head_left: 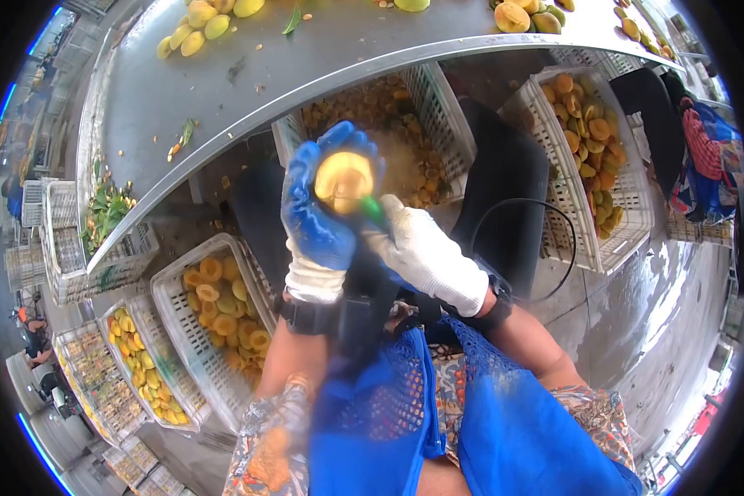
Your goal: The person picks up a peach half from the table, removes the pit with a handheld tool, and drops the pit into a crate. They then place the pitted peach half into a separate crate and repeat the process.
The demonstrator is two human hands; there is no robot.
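My left hand [318, 202], in a blue-coated glove, is closed around a halved yellow peach [343, 180] with its cut face turned up. In its centre a rounded hollow or pit shows, blurred. My right hand [430, 252], in a white glove, grips a small tool with a green handle [372, 210]. The tool's working end meets the near edge of the peach and is too smeared to make out. Both hands are above a white crate [438, 112] with brownish pits and scraps [372, 103] inside.
A metal table [248, 83] carries loose peaches [198, 29] and leaves along its far side. Peach halves fill a crate [223, 306] at lower left and another [587, 140] at right. A black cable [574, 240] loops by my right wrist. Another person [707, 157] is at far right.
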